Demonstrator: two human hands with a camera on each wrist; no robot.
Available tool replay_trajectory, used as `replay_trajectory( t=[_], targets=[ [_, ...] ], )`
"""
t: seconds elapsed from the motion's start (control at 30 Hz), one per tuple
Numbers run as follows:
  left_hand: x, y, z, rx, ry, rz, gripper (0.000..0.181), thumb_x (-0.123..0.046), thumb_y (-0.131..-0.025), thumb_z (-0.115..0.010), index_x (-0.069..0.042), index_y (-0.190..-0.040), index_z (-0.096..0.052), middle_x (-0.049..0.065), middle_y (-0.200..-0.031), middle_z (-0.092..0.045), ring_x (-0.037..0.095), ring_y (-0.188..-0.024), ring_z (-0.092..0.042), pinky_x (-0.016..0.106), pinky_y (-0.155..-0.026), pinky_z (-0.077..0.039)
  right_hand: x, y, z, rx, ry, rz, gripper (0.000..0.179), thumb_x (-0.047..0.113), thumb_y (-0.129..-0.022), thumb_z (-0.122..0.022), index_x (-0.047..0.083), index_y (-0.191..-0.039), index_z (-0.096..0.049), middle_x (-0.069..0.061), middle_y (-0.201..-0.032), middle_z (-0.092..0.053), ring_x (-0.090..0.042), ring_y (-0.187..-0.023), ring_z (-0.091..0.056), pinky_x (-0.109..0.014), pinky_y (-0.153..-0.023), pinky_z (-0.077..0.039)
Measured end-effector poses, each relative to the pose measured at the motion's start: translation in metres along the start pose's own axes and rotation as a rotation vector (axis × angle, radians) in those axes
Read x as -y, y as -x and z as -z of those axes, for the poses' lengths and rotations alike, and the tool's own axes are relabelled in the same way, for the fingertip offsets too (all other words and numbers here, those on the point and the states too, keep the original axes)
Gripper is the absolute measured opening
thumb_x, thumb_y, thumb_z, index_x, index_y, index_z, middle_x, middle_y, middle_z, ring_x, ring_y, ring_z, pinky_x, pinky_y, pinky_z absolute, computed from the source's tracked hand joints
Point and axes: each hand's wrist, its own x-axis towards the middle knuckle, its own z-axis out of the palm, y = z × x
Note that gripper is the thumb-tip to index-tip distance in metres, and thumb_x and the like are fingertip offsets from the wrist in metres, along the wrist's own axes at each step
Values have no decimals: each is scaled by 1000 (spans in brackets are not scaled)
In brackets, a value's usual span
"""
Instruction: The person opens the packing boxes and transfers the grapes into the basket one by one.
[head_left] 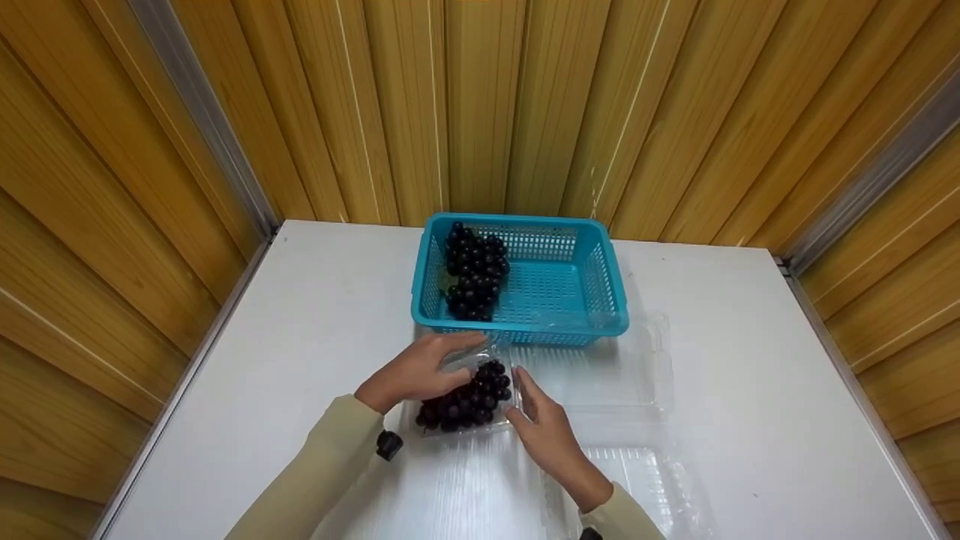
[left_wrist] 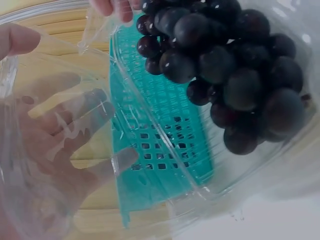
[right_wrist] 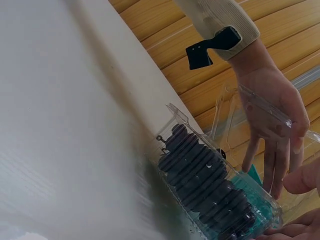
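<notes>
A clear plastic clamshell box holds a bunch of dark grapes in front of the blue basket. My left hand pinches its raised lid, the thumb on one side and the fingers spread behind the clear plastic, as the left wrist view shows. My right hand grips the box at its right end, with thumb and fingers on the plastic there. In the right wrist view the grapes show through the box's ribbed bottom, and the lid stands folded up beside them.
A blue basket with another bunch of dark grapes on its left side stands behind the hands. Clear plastic containers lie on the white table to the right. Wood-patterned panels enclose the table.
</notes>
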Motion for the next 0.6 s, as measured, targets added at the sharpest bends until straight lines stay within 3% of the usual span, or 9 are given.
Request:
replay_trajectory(
  t=[0.4,0.6],
  targets=[
    [-2,-4,3,-8,-36,-39,48,-27,-92,-55,-15,-138,-55,0,-139,-57,14,-131,-51,43,-108,-43,0,1,2,-8,26,-41,64,25,-100,-51,-5,-150,-25,-23,-153,-31,-36,-141,-33,-47,-112,-32],
    [-4,-5,5,-2,-43,-54,48,-26,-90,-54,-15,-137,-56,0,-137,-59,14,-129,-53,43,-106,-45,6,1,2,-7,13,-75,66,28,-100,-51,-2,-151,-23,-22,-157,-24,-35,-144,-28,-46,-114,-30]
  ],
)
